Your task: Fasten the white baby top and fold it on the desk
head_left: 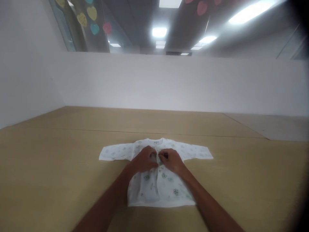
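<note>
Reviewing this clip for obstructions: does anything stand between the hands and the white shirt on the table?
Nothing visible does. The left hand and right hand are both already on the shirt, at its front, with nothing between them and the fabric.

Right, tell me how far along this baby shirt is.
Done: the white printed baby shirt lies flat on the tan table, sleeves spread. In hand: left hand and right hand meet at its front opening. Left: the lower front, untouched below them.
</note>
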`<state>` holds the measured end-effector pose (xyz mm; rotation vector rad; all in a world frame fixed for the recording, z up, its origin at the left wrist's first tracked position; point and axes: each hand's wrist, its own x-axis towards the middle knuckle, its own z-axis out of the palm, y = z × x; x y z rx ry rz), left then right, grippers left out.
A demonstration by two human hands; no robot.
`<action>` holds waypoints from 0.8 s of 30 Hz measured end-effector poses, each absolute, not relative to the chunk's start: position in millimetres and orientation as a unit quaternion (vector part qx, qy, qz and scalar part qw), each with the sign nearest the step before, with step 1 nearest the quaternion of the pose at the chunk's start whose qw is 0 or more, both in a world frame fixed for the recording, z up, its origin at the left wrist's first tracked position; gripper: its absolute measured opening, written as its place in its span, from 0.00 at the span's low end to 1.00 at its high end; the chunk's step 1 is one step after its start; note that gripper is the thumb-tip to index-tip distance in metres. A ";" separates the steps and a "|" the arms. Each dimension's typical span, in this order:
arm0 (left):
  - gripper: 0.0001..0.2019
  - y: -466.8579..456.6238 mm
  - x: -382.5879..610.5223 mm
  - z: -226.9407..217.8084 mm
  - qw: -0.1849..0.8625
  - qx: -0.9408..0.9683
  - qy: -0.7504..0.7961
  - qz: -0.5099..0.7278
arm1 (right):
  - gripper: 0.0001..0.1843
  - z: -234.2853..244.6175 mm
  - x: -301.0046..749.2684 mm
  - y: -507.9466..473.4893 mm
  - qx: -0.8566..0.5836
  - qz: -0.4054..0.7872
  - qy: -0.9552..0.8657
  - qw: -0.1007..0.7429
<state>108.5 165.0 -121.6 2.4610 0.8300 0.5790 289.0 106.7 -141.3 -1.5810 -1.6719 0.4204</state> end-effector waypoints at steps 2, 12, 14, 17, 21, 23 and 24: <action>0.23 167.0 108.5 -124.7 0.219 0.900 0.302 0.227 | 0.09 -148.5 290.2 108.8 -0.610 0.133 -0.674 0.395; 0.19 159.4 101.4 -129.0 0.103 0.933 0.272 0.211 | 0.18 -163.6 291.0 99.3 -0.560 0.021 -0.750 0.352; 0.19 156.7 99.9 -127.3 0.111 0.934 0.267 0.209 | 0.18 -160.3 292.4 95.4 -0.562 0.010 -0.748 0.352; 0.21 152.5 98.1 -128.4 0.111 0.934 0.270 0.204 | 0.15 -152.6 294.4 88.0 -0.558 0.021 -0.732 0.391; 0.22 150.2 99.0 -130.7 0.119 0.926 0.277 0.226 | 0.09 -138.8 289.7 75.0 -0.573 0.058 -0.719 0.389; 0.17 150.1 100.9 -128.7 0.130 0.918 0.284 0.246 | 0.07 -133.2 282.7 68.0 -0.606 0.080 -0.712 0.346; 0.13 149.8 101.9 -126.8 0.138 0.913 0.291 0.250 | 0.09 -131.2 278.5 64.7 -0.623 0.094 -0.707 0.322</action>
